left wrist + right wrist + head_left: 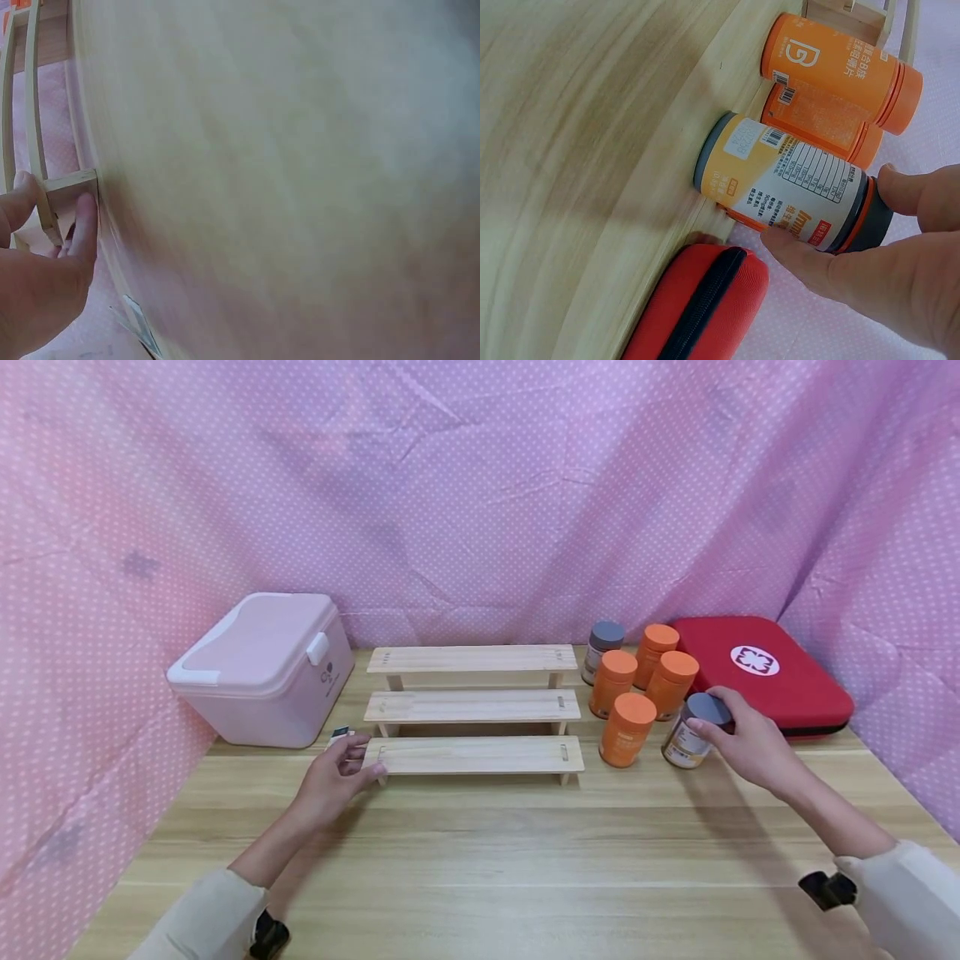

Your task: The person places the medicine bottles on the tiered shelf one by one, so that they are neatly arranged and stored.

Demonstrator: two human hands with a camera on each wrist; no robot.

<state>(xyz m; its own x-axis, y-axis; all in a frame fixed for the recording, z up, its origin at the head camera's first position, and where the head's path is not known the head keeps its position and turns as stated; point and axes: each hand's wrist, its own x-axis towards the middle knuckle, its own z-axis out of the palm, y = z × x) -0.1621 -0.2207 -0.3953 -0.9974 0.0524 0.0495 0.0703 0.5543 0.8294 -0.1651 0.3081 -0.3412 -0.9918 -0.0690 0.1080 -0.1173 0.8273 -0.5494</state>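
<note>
The right hand [744, 742] has its grip clasped round the top of a grey-capped jar [686, 745], digits set on opposite sides of the cap end. This jar stands upright, cap up and base down, its long axis vertical and parallel to the orange jars beside it; whether its base touches the counter [480, 868] I cannot tell. It is at the right of the counter, in front of the red case [806, 681] and just right of the nearest orange jar [626, 735]. Its printed label, with a table and a barcode, faces the right wrist camera. The left hand [330, 781] has its grip pinched on the left end of the wooden rack [472, 756], at the lowest board, with the thumb on the board and a finger against the end support. The rack has 3 stepped boards, their long axes running left to right, the lowest one nearest the person. Between rack and case stand 4 orange jars, all upright with caps on, and a second grey-capped jar [597, 658] at the back, near the rack's top board. All 6 jars are capped, so their contents are hidden. The red case is closed, with a black zip along its side. At the left, the pink box [262, 668] has its lid down, its contents hidden too. A small packet [142, 326] lies just beyond the left hand.
</note>
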